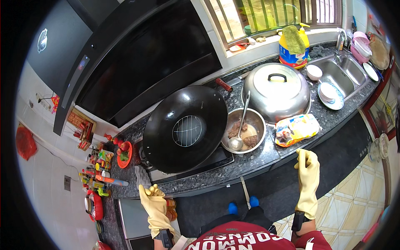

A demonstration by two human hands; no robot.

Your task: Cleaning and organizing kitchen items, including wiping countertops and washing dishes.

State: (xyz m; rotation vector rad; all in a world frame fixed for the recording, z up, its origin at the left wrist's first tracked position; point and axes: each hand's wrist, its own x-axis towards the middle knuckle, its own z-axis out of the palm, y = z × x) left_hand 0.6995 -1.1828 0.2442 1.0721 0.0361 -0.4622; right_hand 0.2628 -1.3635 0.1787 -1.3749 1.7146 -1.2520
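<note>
My left hand (153,203), in a pale yellow rubber glove, hangs at the counter's front edge with its fingers loosely curled and nothing visible in them. Just beyond its fingertips lies a grey cloth (142,177). My right hand (307,181), gloved alike, is held in front of the counter with bent fingers and no object in it. Nearest to it is a printed plastic package (297,129). Between the hands, a black wok (159,137) with a round wire rack (187,131) stands on the stove. Beside it, a steel bowl (261,134) holds brown clumps and a ladle (236,143).
A large domed steel lid (262,93) stands behind the package. Right of it are a bowl (314,72), a stacked bowl and plate (339,104), and a double sink (334,76). Behind the lid lies a red-handled tool (224,85). Bottles (90,172) line the left; a range hood (150,56) overhangs.
</note>
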